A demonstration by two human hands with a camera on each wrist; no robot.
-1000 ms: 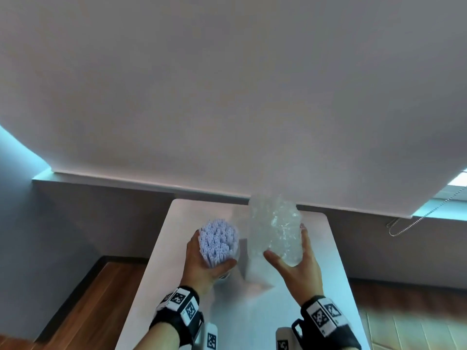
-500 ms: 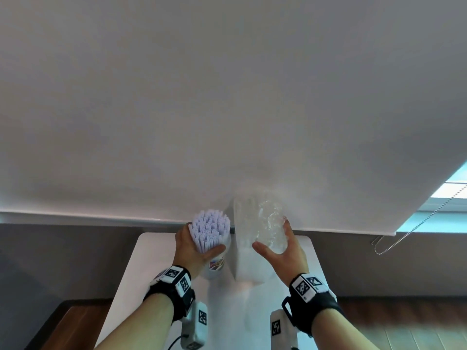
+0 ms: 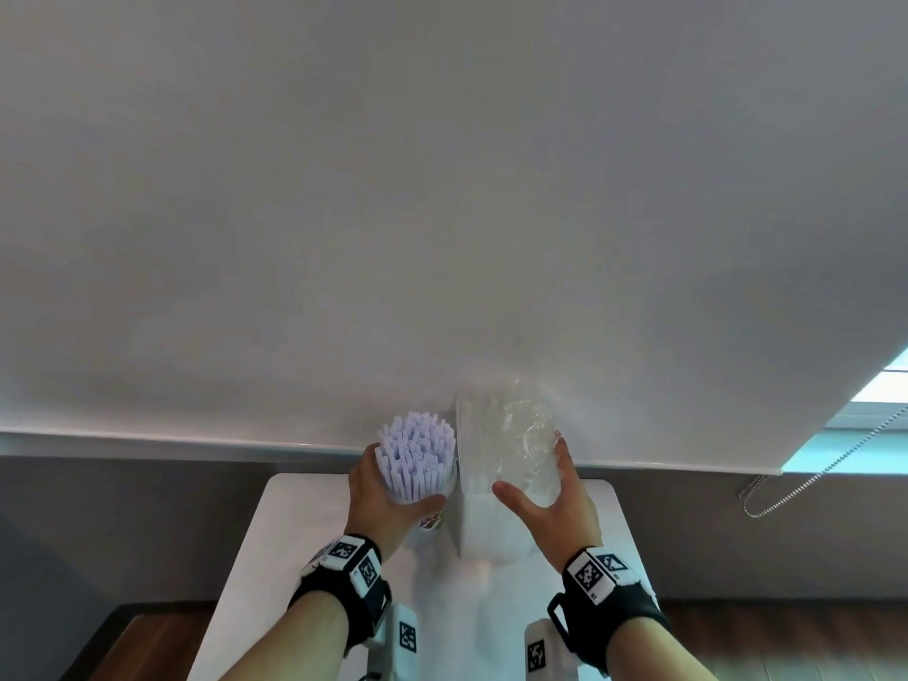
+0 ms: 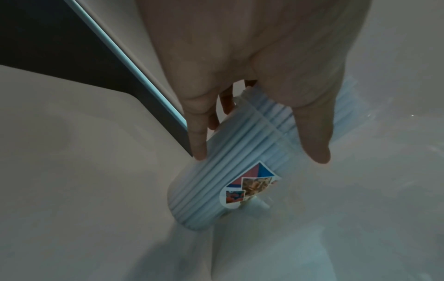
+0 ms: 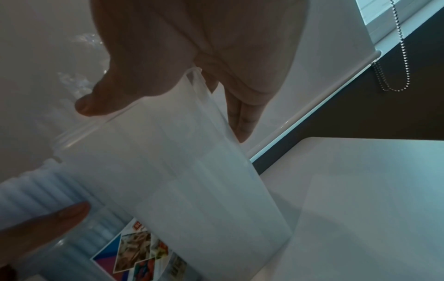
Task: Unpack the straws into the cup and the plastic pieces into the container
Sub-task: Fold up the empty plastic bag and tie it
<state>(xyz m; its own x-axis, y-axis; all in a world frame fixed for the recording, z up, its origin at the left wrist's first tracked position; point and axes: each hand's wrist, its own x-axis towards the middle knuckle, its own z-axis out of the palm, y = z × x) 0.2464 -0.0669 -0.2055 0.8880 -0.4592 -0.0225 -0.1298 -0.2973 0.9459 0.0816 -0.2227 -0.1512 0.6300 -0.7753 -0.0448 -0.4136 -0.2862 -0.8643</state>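
Both hands lower now, right by the counter [image 3: 275,543]

Left hand [image 3: 378,498] fingers wrap one straw bundle [image 3: 416,457]; right hand [image 3: 555,508] fingers curl round one clear container [image 5: 177,171] of plastic pieces [image 3: 521,435].

Head view downward, wrist views close, perhaps dim, sharing straws [image 3: 416,457]

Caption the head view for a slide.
Left hand grips the cup of straws; right hand holds the clear container beside it on the white table.

head: bright, wide-angle bending at edges | wrists: dim, grainy, soft | daylight: window [image 3: 879,385] at right
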